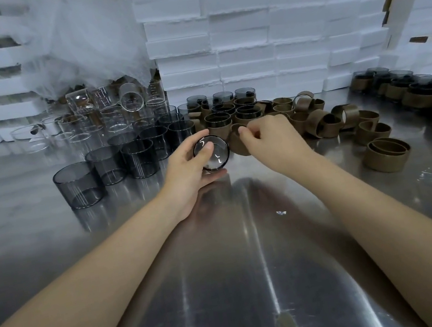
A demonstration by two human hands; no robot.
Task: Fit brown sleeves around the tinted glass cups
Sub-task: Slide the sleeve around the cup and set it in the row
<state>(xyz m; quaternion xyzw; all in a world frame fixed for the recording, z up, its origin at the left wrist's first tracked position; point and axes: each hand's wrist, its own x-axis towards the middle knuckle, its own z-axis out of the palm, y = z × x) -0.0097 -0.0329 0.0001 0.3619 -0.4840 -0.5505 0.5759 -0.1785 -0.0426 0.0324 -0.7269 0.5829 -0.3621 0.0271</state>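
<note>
Mid-table, nearer the far edge: left hand [188, 166] curls round a tinted glass cup [215, 154], tipped with its base toward the viewer. Right hand [268, 138] pinches a brown sleeve [238, 145] just beside it. Loose sleeves [324, 125] lie toward the right edge of the steel table [227, 274], bare tinted cups [113, 165] leftward.

Your left hand [189, 164] and right hand [270, 140], both bare from fingertips to wrist. Your left forearm [98, 266] and right forearm [372, 209] run uncovered to the lower edge of view, slim and smooth; whatever you wear above the elbow lies outside it. Your left thumbnail [208, 146] looks short and plain; the other nails are too blurred or hidden to tell.
</note>
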